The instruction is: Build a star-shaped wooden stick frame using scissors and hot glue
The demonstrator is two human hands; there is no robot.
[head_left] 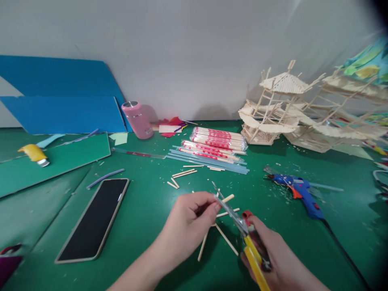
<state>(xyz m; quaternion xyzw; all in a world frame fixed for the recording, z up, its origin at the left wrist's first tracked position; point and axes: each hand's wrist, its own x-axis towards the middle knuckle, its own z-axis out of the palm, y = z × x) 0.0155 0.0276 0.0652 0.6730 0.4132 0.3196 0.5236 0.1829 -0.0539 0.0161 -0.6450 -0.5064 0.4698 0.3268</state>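
While the left hand pinches the frame of crossed sticks between thumb and forefinger near its joint, the right hand wraps round the yellow handles of the scissors, whose blades slant in beside the left fingertips; whether they bite on a stick I cannot tell. The frame sits just above the worktop's near middle, its legs splayed toward the near edge. It looks light and stiff along each stick, dry rather than slippery, yet probably weakest where the sticks cross, so a soft pinch close to that joint should suit it better than a pull on one leg. The scissors seem firm and heavier, best held by the handles, clear of the blades. Beyond the hands lie loose short sticks, light enough to roll at a nudge, then thin blue strips that look bendy, and, toward the back edge, sleeved packs with slick-looking film. The glue gun rests toward the right edge, best taken by its grip, and two fragile-looking stick models stand at the back right corner.
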